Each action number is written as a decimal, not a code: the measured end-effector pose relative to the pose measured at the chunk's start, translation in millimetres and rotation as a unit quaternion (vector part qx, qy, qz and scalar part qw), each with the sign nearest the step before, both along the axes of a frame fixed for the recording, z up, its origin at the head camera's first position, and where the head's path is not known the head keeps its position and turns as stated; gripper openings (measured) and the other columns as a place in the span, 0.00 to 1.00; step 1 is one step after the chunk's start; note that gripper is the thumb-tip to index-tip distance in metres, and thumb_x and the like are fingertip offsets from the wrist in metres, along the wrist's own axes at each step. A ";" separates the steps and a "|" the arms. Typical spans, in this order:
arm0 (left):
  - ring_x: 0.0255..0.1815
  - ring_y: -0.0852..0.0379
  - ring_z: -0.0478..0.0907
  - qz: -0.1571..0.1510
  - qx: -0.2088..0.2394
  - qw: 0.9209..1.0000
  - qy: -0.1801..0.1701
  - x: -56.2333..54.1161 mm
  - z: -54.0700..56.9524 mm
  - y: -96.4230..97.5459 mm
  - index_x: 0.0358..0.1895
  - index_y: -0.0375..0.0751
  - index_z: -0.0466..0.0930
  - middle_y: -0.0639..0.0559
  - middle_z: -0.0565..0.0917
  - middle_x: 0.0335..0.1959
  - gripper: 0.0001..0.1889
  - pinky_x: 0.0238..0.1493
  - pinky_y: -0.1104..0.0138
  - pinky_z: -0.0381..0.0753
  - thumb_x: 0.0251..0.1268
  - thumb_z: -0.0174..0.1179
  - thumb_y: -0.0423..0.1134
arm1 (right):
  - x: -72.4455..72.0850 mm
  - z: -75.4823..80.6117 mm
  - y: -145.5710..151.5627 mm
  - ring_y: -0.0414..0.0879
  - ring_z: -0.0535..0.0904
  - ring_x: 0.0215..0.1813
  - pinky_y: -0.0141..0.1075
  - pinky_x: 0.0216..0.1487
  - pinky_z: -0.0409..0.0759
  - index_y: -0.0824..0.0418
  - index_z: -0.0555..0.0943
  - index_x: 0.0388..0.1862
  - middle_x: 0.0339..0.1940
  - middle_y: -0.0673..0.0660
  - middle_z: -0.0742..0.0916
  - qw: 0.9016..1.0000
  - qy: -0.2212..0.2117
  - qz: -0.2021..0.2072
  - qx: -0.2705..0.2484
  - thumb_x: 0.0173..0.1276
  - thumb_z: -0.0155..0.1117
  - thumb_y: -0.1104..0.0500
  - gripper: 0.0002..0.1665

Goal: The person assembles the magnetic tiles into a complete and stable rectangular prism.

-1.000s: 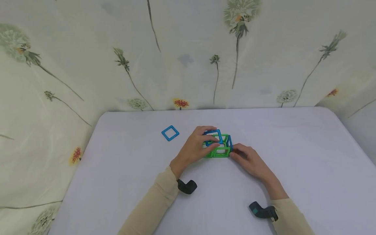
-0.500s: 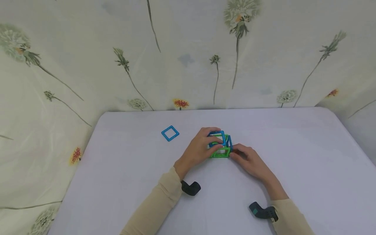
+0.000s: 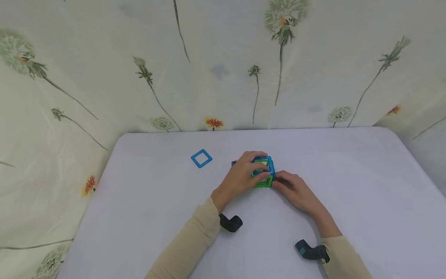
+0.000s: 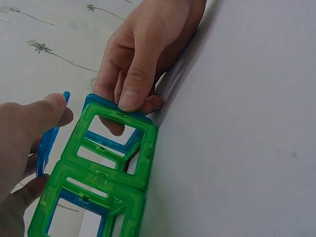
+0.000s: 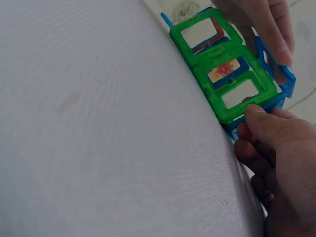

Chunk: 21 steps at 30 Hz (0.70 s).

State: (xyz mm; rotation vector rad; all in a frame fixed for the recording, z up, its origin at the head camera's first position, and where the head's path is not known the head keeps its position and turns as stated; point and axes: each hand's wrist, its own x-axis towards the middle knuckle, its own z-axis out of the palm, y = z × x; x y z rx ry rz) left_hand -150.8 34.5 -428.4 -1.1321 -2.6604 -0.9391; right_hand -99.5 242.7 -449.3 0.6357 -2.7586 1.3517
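Observation:
My left hand [image 3: 238, 175] pinches a blue square magnetic tile [image 4: 47, 145] over the right part of a box-like structure of magnetic tiles [image 4: 101, 175]. Two green squares side by side form its near face, and a blue tile [image 4: 90, 101] stands at the right end. In the right wrist view, the held tile [image 5: 292, 85] is tilted close to the structure's top edge; I cannot tell whether they touch along it. My right hand [image 3: 296, 192] grips the structure's right end, thumb [image 5: 264, 123] on the near side. The left hand hides much of the structure from above.
A loose blue square tile [image 3: 201, 158] lies flat on the white table [image 3: 156, 186], left of the structure. Part of another blue tile [image 3: 234, 163] shows behind the left hand. A flower-patterned cloth [image 3: 223, 97] hangs beyond the table's back edge.
My left hand has moved right with the blue tile, from over the structure's middle to its right end. The right hand has stayed in place, gripping that end.

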 end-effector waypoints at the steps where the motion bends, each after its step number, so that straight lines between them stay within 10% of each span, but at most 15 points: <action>1: 0.66 0.58 0.64 0.000 -0.001 1.000 -0.003 0.3 0.2 0.4 0.44 0.53 0.86 0.55 0.73 0.63 0.12 0.66 0.67 0.67 0.64 0.58 0.50 | 0.1 0.1 -0.1 0.39 0.79 0.49 0.24 0.54 0.70 0.59 0.80 0.48 0.44 0.51 0.86 1.000 0.000 0.000 0.000 0.68 0.58 0.64 0.11; 21: 0.67 0.58 0.63 -0.003 -0.012 1.000 -0.007 0.1 -2.0 4.5 0.45 0.52 0.85 0.55 0.72 0.64 0.12 0.67 0.69 0.65 0.64 0.59 0.50 | -1.1 0.4 0.0 0.43 0.79 0.47 0.24 0.51 0.71 0.61 0.80 0.46 0.42 0.53 0.87 1.000 0.014 0.008 -0.004 0.67 0.58 0.66 0.10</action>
